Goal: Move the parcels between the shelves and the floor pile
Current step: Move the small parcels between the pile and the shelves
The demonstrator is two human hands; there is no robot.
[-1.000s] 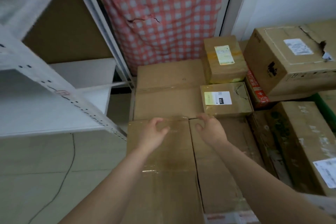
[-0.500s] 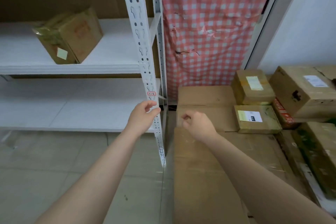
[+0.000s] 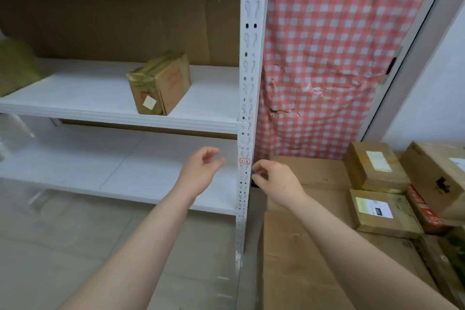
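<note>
Both hands are out in front and empty. The left hand (image 3: 201,171) hangs in front of the lower shelf (image 3: 120,173) with its fingers loosely curled and nothing in them. The right hand (image 3: 278,181) is on the other side of the white post (image 3: 247,78), just beside it, fingers curled loosely too. Can't tell if its fingertips actually touch the post or just sit close. The two hands are near each other with the post between them, about level with the little red tag (image 3: 244,160) stuck on it.

Parcels: one small box (image 3: 161,83) sits on the middle shelf (image 3: 95,98), turned at an angle, pale sticker on the end facing out. Something yellow-green (image 3: 15,68) pokes in at the far left of that shelf, too blurry to say much.

The floor pile is on the right, up against the post. A big flat carton (image 3: 302,254) lies under the right forearm. Further right there are two small labelled boxes, one (image 3: 376,166) behind the other (image 3: 382,212), and a larger carton (image 3: 437,173) at the edge. A red-and-white checked cloth (image 3: 327,53) hangs behind the pile
</note>
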